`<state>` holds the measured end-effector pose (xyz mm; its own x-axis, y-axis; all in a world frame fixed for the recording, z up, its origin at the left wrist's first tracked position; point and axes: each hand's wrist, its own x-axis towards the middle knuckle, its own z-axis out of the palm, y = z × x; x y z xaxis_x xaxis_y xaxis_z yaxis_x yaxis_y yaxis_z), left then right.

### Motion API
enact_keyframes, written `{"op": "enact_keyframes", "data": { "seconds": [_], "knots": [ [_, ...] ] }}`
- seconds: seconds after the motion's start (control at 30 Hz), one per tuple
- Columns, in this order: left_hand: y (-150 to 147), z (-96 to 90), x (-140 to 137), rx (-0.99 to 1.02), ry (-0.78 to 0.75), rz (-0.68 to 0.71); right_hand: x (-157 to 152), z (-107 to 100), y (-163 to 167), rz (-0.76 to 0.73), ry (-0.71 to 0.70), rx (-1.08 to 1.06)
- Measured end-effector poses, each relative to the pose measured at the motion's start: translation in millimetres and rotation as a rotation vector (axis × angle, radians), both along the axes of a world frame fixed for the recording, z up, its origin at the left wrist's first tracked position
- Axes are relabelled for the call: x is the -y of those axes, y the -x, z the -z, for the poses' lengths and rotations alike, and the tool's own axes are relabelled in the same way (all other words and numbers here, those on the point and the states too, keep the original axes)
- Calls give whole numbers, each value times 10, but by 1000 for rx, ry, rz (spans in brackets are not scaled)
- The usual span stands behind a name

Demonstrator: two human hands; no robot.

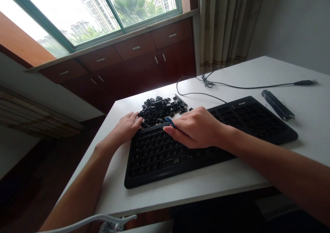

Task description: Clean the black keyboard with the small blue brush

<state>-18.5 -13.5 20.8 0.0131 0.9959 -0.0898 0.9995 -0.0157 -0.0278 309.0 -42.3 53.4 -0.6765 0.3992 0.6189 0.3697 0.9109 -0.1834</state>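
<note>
A black keyboard [154, 148] lies on the white table with its keycaps off and rows of bare square sockets showing. My right hand [196, 128] is closed over its upper middle. A slim blue tool [171, 122] sticks out between the thumb and fingers; its exact kind is hard to make out. Beyond the keyboard's top left edge lies a heap of loose black keycaps [154, 109]. My left hand [129, 125] rests at the keyboard's top left corner, fingers stretched out beside the heap and holding nothing visible. Part of the keyboard is hidden under my right hand and forearm.
A thin black cable [247, 87] with a USB plug [305, 82] runs across the back of the table [311, 130]. To the right lies a dark strip-shaped object [277, 105]. Brown cabinets [139, 68] stand beyond, under a window. A white curved bar crosses the lower left.
</note>
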Motion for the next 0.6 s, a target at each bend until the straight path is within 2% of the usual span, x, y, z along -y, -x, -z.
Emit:
{"op": "enact_keyframes", "data": {
  "seconds": [0.23, 0.43, 0.6],
  "knots": [
    [22, 23, -10, 10, -31, 7, -14, 26, 9, 30, -28, 6],
    [22, 17, -8, 3, 2, -9, -22, 32, 19, 91, -20, 31],
    [45, 36, -9, -4, -17, 37, -15, 11, 10, 59, -22, -10]
  ]
}}
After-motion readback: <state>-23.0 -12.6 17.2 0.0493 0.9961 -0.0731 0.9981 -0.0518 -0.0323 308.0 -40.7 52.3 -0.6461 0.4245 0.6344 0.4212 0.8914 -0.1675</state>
